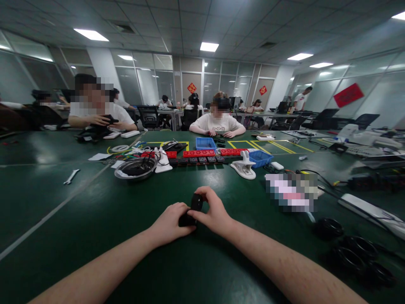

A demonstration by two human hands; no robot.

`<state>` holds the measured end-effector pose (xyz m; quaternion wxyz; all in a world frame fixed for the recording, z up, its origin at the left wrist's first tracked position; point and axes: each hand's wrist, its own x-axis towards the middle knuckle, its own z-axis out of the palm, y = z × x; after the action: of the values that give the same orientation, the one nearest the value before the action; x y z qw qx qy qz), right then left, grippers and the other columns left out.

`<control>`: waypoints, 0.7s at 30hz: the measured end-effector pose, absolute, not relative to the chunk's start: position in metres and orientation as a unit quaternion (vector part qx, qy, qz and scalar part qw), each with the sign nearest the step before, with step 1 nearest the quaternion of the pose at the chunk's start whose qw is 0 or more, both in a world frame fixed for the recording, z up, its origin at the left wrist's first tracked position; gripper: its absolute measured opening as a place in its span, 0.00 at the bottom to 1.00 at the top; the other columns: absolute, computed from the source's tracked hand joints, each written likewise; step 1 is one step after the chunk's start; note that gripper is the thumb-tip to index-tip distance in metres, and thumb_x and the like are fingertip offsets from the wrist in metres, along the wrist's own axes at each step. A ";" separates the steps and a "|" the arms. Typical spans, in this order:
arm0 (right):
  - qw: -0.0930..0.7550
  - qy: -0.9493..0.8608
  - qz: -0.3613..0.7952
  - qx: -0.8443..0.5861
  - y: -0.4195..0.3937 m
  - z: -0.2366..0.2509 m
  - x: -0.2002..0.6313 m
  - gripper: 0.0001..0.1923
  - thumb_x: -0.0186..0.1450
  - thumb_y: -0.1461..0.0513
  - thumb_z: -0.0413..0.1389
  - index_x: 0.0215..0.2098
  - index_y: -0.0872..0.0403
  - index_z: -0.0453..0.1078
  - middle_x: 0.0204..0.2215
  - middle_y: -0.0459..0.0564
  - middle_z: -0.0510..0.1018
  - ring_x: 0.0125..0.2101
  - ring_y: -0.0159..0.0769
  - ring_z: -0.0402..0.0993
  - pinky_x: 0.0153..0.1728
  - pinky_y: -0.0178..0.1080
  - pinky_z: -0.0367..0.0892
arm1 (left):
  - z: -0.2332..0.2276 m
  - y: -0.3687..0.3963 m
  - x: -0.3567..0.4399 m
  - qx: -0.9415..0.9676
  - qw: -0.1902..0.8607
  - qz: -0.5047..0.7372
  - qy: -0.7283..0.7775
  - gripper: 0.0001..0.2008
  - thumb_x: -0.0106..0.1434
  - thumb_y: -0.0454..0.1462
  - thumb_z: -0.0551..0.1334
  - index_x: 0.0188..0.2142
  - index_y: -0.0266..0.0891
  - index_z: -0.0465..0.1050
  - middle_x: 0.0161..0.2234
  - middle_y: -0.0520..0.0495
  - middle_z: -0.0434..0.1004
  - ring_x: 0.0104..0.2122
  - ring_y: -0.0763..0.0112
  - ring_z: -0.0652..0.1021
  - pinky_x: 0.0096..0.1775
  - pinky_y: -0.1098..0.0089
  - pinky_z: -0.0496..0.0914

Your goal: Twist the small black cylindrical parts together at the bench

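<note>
In the middle of the head view, my two hands meet over the green table (133,253). My right hand (215,213) pinches a small glossy black rounded object (196,202) between thumb and fingers, holding it upright. My left hand (169,223) is closed around a dark part (186,219) just below and to the left of it. Whether the two black parts are one piece or separate, I cannot tell. My fingers cover much of both.
Ahead lie red sockets (198,153), a black socket row (199,161), a metal bowl (134,169), a white clip stand (245,166) and blue bins (260,158). A wrench (71,177) lies left, coiled black cables (351,253) right. People sit across the table.
</note>
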<state>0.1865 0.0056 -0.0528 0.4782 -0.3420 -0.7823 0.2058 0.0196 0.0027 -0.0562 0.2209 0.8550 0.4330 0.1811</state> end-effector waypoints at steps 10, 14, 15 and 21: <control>0.516 -0.713 0.167 -0.444 0.031 -0.067 0.200 0.21 0.53 0.65 0.54 0.45 0.54 0.55 0.38 0.49 0.65 0.40 0.35 0.62 0.42 0.39 0.59 | -0.068 0.017 0.009 0.818 0.141 0.214 0.515 0.17 0.53 0.46 0.56 0.38 0.39 0.66 0.36 0.46 0.68 0.37 0.61 0.69 0.39 0.63 0.63; 0.426 -0.741 0.194 -0.482 0.039 -0.078 0.202 0.22 0.50 0.67 0.56 0.42 0.54 0.55 0.37 0.49 0.66 0.39 0.35 0.64 0.41 0.38 0.59 | -0.071 0.021 0.006 0.801 0.149 0.237 0.529 0.23 0.52 0.47 0.58 0.45 0.40 0.61 0.41 0.45 0.66 0.42 0.60 0.67 0.43 0.61 0.62; 0.394 -0.747 0.199 -0.497 0.040 -0.082 0.202 0.23 0.49 0.67 0.57 0.41 0.54 0.56 0.36 0.49 0.67 0.38 0.35 0.64 0.40 0.38 0.60 | -0.072 0.021 0.006 0.797 0.152 0.243 0.531 0.24 0.51 0.48 0.58 0.46 0.41 0.61 0.42 0.46 0.66 0.42 0.60 0.67 0.43 0.61 0.62; 0.319 -0.774 0.173 -0.519 0.045 -0.091 0.205 0.27 0.48 0.64 0.60 0.44 0.54 0.56 0.36 0.49 0.68 0.38 0.37 0.64 0.40 0.40 0.59 | -0.071 0.024 0.006 0.788 0.186 0.253 0.529 0.17 0.52 0.46 0.58 0.39 0.40 0.67 0.36 0.47 0.68 0.38 0.62 0.69 0.39 0.65 0.64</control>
<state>0.2049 0.0453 -0.0907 0.3195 -0.5186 -0.7741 0.1726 0.0058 0.0235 -0.0705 0.1863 0.7881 0.5293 0.2530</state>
